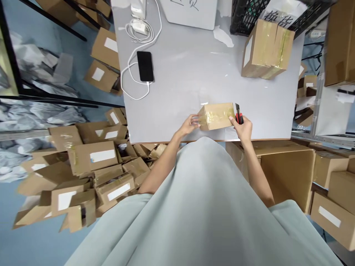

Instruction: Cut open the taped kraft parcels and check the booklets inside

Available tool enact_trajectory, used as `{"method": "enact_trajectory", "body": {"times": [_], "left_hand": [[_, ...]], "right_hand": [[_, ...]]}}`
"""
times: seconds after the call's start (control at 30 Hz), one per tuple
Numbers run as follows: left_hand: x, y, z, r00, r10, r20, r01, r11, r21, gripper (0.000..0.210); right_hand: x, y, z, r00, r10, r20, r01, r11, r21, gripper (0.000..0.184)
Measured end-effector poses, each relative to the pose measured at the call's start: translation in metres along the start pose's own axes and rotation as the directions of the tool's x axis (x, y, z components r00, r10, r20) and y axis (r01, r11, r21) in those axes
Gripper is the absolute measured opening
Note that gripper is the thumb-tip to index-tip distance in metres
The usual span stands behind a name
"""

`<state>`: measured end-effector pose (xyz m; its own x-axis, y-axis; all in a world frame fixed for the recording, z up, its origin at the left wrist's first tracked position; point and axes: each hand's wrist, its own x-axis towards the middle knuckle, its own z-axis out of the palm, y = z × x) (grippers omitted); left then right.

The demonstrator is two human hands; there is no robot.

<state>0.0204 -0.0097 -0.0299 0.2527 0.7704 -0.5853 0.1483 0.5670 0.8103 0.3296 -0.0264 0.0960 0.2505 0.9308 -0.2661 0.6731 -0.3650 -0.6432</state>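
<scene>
A small cardboard box [219, 117] sealed with clear, yellowish tape is at the table's front edge, between my two hands. My left hand [189, 125] holds the box's left end, its fingers against the side and its thumb low. In my right hand [243, 128] is a red and black utility knife [239, 114], its dark blade end pointing away from me. The thumb and fingertips of that same hand also touch the box's right end. Whether the knife's blade is extended is too small to tell.
On the grey table [183, 77] lie a phone [145, 66] with a white cable and a white charger [140, 26]. Two taped boxes [266, 50] stand before a black crate [246, 18]. Opened cartons [94, 157] pile up at left; a large carton [285, 173] is right.
</scene>
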Motion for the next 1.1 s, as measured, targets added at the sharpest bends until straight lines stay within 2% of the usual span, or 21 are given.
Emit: {"method": "enact_trajectory", "body": {"times": [0.07,0.13,0.2,0.27,0.33,0.47,0.53,0.6,0.7,0.77,0.9,1.1], "left_hand": [[0.007,0.011,0.021,1.000,0.002,0.023,-0.004,0.999,0.048,0.058],[0.006,0.024,0.031,0.999,0.048,-0.007,-0.047,0.993,0.106,0.042],[-0.002,0.039,0.032,0.985,0.148,-0.093,-0.131,0.977,0.171,0.032],[-0.012,0.057,0.030,0.953,0.253,-0.169,-0.215,0.953,0.215,0.032],[-0.022,0.075,0.029,0.936,0.303,-0.179,-0.255,0.935,0.247,0.034],[-0.031,0.097,0.035,0.943,0.302,-0.141,-0.254,0.925,0.284,0.024],[-0.031,0.100,0.037,0.943,0.302,-0.143,-0.256,0.928,0.271,0.019],[-0.029,0.098,0.038,0.938,0.314,-0.146,-0.270,0.928,0.257,0.019],[-0.026,0.094,0.036,0.930,0.340,-0.137,-0.301,0.922,0.241,0.019],[-0.024,0.091,0.034,0.927,0.354,-0.122,-0.320,0.919,0.231,0.019],[-0.022,0.087,0.033,0.923,0.370,-0.102,-0.342,0.914,0.217,0.019],[-0.020,0.083,0.031,0.919,0.386,-0.087,-0.365,0.912,0.185,0.019]], "right_hand": [[0.002,-0.005,-0.014,1.000,0.006,-0.015,-0.007,0.994,-0.111,0.057],[-0.001,-0.011,-0.020,0.999,0.022,0.030,-0.015,0.978,-0.209,0.051],[-0.005,-0.017,-0.020,0.998,0.037,0.058,-0.019,0.959,-0.283,0.047],[-0.012,-0.025,-0.018,0.997,0.049,0.053,-0.028,0.937,-0.347,0.047],[-0.019,-0.034,-0.017,0.997,0.066,0.030,-0.048,0.915,-0.401,0.048],[-0.043,-0.055,-0.020,0.998,0.065,-0.028,-0.070,0.885,-0.459,0.056],[-0.059,-0.067,-0.021,0.998,0.055,0.011,-0.044,0.896,-0.441,0.058],[-0.074,-0.078,-0.019,0.992,0.051,0.120,0.002,0.916,-0.402,0.056],[-0.089,-0.091,-0.009,0.959,0.040,0.279,0.073,0.921,-0.382,0.050],[-0.094,-0.099,-0.002,0.940,0.055,0.336,0.099,0.901,-0.423,0.047],[-0.095,-0.111,0.009,0.923,0.091,0.375,0.132,0.838,-0.529,0.050],[-0.096,-0.119,0.013,0.922,0.114,0.370,0.151,0.774,-0.615,0.055]]}}
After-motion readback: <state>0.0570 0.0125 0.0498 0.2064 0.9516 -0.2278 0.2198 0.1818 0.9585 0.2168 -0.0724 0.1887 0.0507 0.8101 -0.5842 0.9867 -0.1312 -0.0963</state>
